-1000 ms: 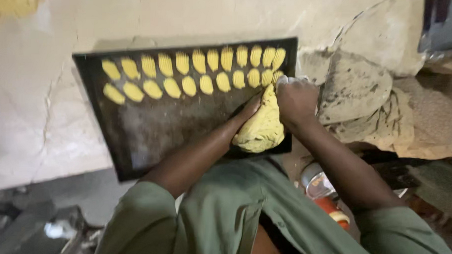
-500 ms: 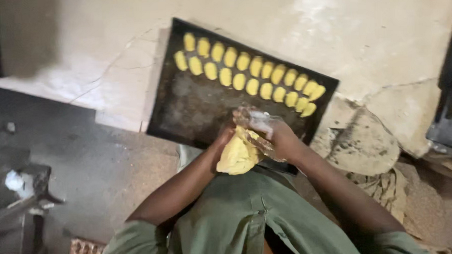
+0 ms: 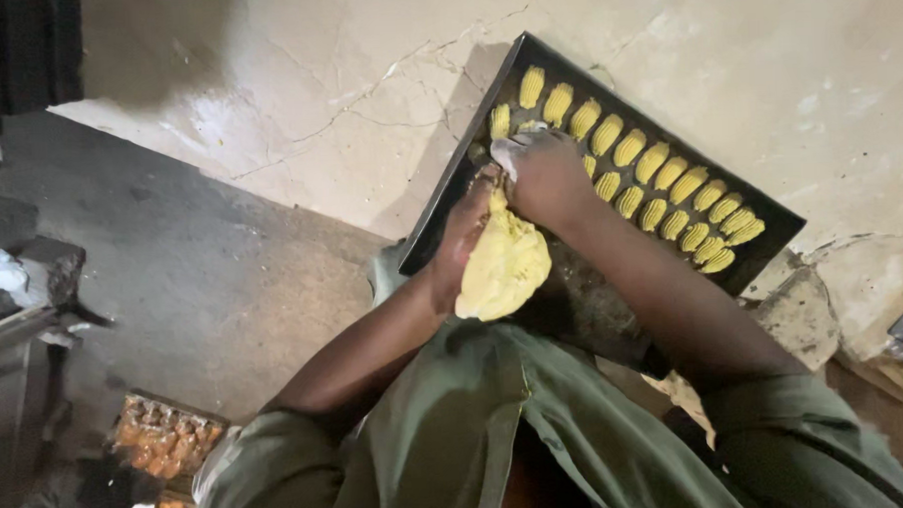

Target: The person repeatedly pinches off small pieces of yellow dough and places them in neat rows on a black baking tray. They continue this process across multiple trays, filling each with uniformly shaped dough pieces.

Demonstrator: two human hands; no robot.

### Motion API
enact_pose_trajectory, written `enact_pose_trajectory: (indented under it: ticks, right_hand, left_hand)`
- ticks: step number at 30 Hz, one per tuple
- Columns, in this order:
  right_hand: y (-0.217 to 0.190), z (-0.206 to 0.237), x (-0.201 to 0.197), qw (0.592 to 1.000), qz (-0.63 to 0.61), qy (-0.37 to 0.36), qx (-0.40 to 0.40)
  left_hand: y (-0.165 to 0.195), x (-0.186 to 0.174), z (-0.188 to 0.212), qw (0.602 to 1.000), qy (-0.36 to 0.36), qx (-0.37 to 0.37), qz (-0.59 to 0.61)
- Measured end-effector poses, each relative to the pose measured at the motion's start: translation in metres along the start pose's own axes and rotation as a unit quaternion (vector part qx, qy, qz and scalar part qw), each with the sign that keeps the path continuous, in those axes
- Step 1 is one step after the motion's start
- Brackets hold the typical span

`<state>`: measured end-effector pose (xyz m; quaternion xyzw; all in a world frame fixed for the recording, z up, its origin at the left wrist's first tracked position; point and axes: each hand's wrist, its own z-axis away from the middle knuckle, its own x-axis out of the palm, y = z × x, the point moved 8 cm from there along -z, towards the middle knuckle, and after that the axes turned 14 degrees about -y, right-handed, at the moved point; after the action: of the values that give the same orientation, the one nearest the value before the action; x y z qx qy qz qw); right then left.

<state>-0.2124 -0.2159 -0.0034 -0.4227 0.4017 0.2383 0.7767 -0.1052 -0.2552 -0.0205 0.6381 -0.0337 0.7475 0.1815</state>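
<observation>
- A cracked, pale stone counter (image 3: 295, 79) fills the upper part of the view; below its left edge lies a dark grey floor (image 3: 172, 284).
- A soft yellow dough bag (image 3: 504, 264) hangs over the near edge of a black tray (image 3: 440, 209), which lies slantwise on the counter.
- The left hand (image 3: 463, 234) is closed about the bag's side, gripping it from the left.
- The right hand (image 3: 544, 176) is clenched on the bag's white top (image 3: 506, 154), just over the tray's left end; its fingers are curled tight.
- On the tray lie ridged yellow dough pieces (image 3: 659, 182) in two rows along the far edge, about nine in the back row and some eight showing in the front; the hand hides any others.
- The tray's near half is bare and dark.
- The person wears an olive green shirt (image 3: 498, 433).
- At the lower left, on the floor, stands a box of orange-brown pieces (image 3: 163, 444); what they are I cannot tell.
- A white crumpled scrap (image 3: 7, 272) lies at the left edge.
</observation>
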Motion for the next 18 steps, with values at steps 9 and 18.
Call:
enact_pose_trajectory:
  ticks: [9,18]
  right_hand:
    - [0.01,0.027,-0.004,0.938,-0.07,-0.306,0.145]
    - [0.017,0.062,0.002,0.898,-0.171,-0.348,0.208]
  left_hand:
    - [-0.027,0.031,-0.003,0.972,-0.175,-0.066,0.143]
    - [-0.067,0.002,0.004,0.994,-0.056,-0.079,0.045]
